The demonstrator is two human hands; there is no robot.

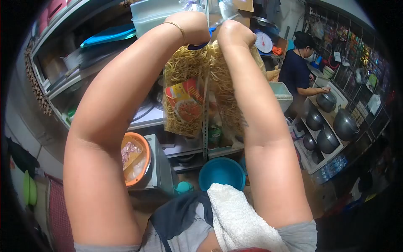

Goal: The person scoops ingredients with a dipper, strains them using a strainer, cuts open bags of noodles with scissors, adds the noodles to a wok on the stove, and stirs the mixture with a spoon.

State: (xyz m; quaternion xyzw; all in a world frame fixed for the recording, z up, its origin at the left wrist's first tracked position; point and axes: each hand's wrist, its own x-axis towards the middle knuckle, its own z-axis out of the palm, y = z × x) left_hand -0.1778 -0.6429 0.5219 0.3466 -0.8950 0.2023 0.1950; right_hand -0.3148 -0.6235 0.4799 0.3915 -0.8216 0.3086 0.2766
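Both my arms reach up and forward. My left hand point(192, 26) is closed on scissors with blue handles point(200, 45); the blades point up toward the right. Close beside it, my right hand point(236, 34) is closed with its fingers turned away, and what they grip is hidden. Clear plastic point(226, 9) shows just above the two hands. Below them hang a pack of dried noodles point(183, 119) with a red and yellow label point(184, 101) and a second noodle pack point(222, 80), partly behind my right forearm.
A metal shelf post point(206, 138) stands between the packs. Below are a blue basin point(221, 174) and an orange bowl point(145, 147) with chopped food. Plastic tubs point(151, 17) sit upper left. At right, another person point(296, 69) works beside several dark pots point(345, 124); a dial scale point(263, 42) stands nearer.
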